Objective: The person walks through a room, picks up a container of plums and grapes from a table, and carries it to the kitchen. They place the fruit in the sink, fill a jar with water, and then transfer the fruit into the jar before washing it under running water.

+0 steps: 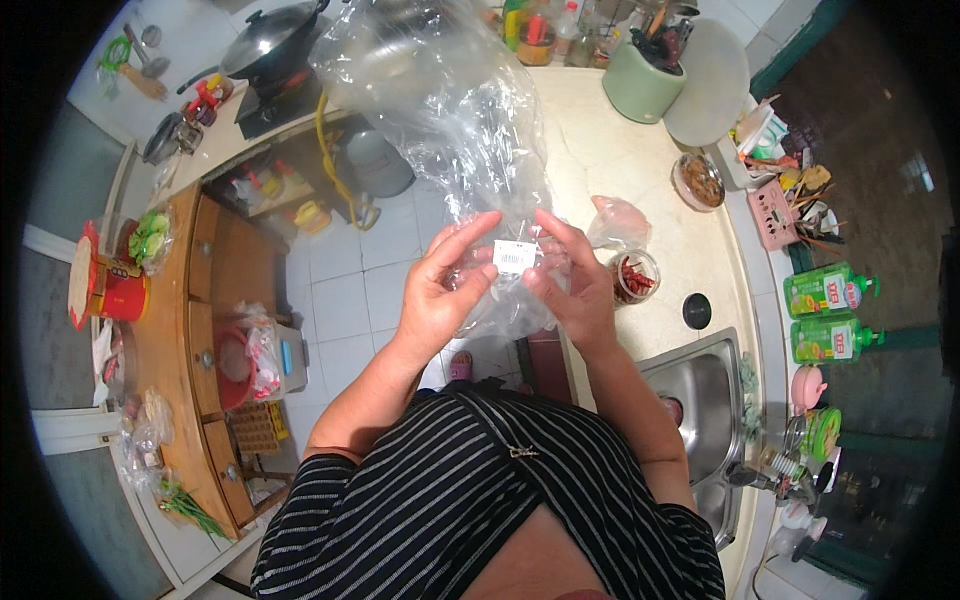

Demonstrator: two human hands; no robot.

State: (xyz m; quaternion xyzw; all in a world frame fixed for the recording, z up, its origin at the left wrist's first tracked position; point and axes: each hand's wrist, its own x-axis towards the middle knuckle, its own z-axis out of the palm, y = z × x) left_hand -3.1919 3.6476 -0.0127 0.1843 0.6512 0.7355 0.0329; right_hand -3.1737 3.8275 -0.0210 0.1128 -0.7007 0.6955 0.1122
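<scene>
Between my hands a large clear plastic bag (480, 142) hangs in front of my body, its crumpled upper part spreading away from me over the floor and the counter. My left hand (442, 281) pinches its near end beside a white barcode label (514, 257). On the label's other side my right hand (576, 281) grips the same plastic. Close to my right hand, on the counter, stands an open glass jar of dried red chillies (637, 277). Behind the jar lies a thin bag of pale pink raw meat (621, 221).
A metal sink (701, 420) is set into the counter (577, 127) at right, near a round black lid (697, 311). Green pump bottles (823, 291) line the sill. A wok (270, 45) sits at far left; below stands a grey gas cylinder (377, 161). A wooden cabinet (169, 330) stands left.
</scene>
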